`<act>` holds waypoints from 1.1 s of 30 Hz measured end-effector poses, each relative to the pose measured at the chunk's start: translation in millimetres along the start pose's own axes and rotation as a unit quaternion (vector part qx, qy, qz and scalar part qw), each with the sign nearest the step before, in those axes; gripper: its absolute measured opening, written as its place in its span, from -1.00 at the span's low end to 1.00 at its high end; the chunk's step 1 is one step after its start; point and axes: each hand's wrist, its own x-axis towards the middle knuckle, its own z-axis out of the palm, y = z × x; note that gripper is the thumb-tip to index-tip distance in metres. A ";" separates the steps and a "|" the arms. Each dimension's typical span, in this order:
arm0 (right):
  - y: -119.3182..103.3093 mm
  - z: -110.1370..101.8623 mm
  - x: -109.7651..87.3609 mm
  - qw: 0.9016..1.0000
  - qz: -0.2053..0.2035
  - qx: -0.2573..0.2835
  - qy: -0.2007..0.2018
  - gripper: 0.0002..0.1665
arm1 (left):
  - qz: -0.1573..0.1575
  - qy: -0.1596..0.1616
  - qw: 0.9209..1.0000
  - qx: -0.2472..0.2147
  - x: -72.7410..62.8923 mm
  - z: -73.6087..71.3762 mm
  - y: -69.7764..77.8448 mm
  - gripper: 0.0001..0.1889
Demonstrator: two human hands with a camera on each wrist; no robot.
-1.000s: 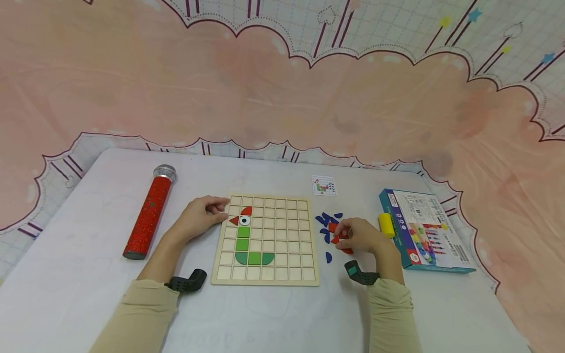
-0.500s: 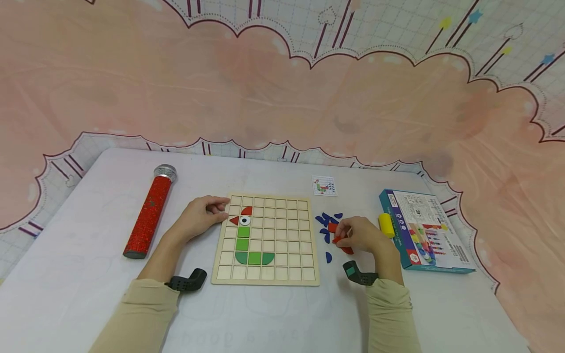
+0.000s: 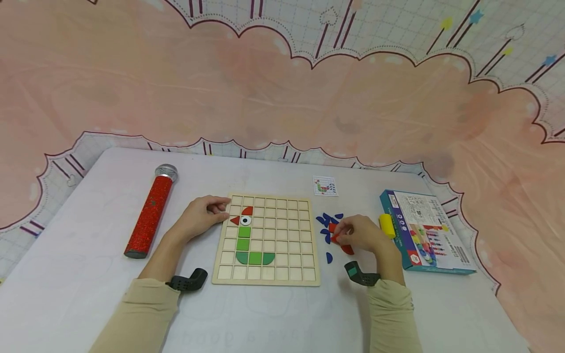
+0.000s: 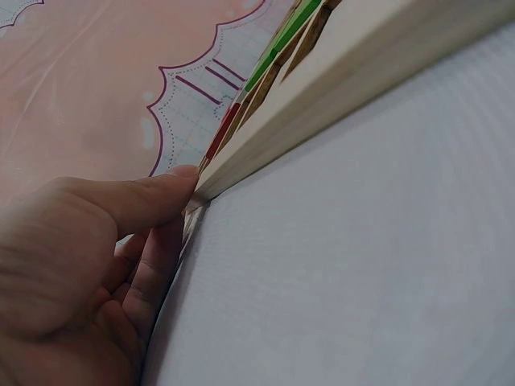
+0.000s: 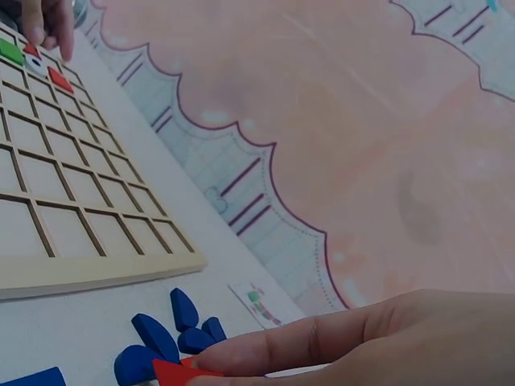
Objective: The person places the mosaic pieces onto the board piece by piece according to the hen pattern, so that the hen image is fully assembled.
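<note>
Only right wrist view clearly shows pinched red piece [image 5: 170, 372].

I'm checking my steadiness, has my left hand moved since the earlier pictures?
No, not visibly: in the head view, your left hand is at the same spot by the far left corner of the board.

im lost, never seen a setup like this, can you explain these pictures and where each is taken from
There's no machine: a person works bare-handed at a white table. One picture looks forward and down from the person's head; the other two look from the left and right wrists. The left hand touches the edge of a gridded board bearing some coloured pieces. The right hand pinches a red piece beside loose blue pieces. Also on the table lie a picture card, a yellow cylinder, a box and a red microphone.
</note>
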 end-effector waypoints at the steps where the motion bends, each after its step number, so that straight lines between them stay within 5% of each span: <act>1: -0.9 0.0 0.0 1.000 0.002 0.003 0.000 -0.88 | 0.000 0.000 1.000 0.000 0.0 0.0 -0.3 -0.56; 18: -26.8 12.8 6.2 1.000 -0.024 -0.003 0.015 -0.92 | -0.002 -0.013 1.000 -0.007 1.2 -0.7 1.3 -0.53; 33: -66.2 30.2 5.9 0.996 -0.092 0.005 0.011 -0.96 | -0.004 -0.033 0.999 -0.021 0.2 -4.3 2.1 -0.50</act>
